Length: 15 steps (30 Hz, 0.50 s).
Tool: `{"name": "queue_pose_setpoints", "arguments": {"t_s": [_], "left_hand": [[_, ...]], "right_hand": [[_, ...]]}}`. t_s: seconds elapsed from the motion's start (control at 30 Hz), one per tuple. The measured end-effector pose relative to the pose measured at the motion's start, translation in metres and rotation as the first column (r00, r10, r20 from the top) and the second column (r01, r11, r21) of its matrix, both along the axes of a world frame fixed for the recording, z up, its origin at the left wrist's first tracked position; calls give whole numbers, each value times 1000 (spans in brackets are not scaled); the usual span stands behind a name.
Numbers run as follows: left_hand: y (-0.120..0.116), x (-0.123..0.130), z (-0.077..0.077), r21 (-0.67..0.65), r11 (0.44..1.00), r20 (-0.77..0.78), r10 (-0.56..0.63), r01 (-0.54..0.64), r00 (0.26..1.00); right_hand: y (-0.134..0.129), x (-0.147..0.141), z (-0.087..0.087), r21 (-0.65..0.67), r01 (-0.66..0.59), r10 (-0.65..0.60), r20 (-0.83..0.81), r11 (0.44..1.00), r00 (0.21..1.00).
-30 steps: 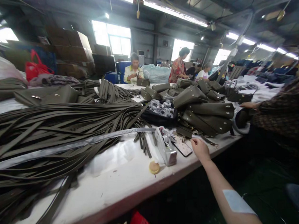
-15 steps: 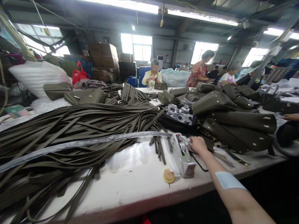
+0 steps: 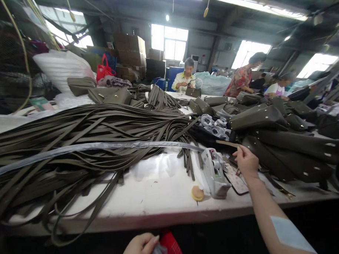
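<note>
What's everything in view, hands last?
straps: many, dark olive, heaped left
long strip: one, silver-grey, across straps
handbags: many, dark olive, piled right
coiled bundles: several, clear-wrapped whitish, centre
tape dispenser: one, whitish-grey, front centre
round object: one, yellow, near dispenser
phone: one, pale, right of dispenser
table: one, white, centre
carrier bag: one, red, back left
cartons: several, brown, back
workers: several, varied clothing, behind
left hand: one, bottom centre, holding translucent wrap
right hand: one, right, holding tan strip

"What's different about the right hand?"
"It has left the grey device, and its fingertips now pinch a thin tan strip."
"And the left hand?"
"Further into view, with a crumpled greyish piece showing at its fingers."
</note>
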<state>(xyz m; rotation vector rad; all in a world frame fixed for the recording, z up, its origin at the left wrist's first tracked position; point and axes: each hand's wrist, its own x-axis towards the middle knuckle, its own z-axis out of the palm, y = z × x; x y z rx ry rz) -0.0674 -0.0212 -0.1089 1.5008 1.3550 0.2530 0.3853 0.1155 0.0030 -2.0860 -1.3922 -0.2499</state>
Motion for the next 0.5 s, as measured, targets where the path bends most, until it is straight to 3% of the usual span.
{"name": "queue_pose_setpoints", "arguments": {"t_s": [0.07,0.1,0.17,0.23,0.3,0.4,0.5], "left_hand": [[-1,1,4,-29,1000,56,7,-5,998],[-2,1,7,-40,999,75,12,-9,997],[-5,2,12,-38,999,94,23,-20,995],[-8,2,18,-27,999,91,34,-32,995],[-11,0,24,-35,999,100,43,-39,994],[-15,-6,29,-100,994,184,65,-47,981],[-20,-14,25,-175,982,235,111,-71,966]], "right_hand": [[-23,-22,14,205,-90,152,-309,975,939],[-36,-36,20,323,-119,270,-475,939,838],[-64,-68,28,477,-143,468,-681,867,563],[-91,-103,29,482,-238,537,-754,843,377],[-116,-137,24,415,-416,543,-799,809,259],[-147,-181,10,272,-648,511,-834,711,210],[-167,-211,0,109,-726,486,-808,679,333]]}}
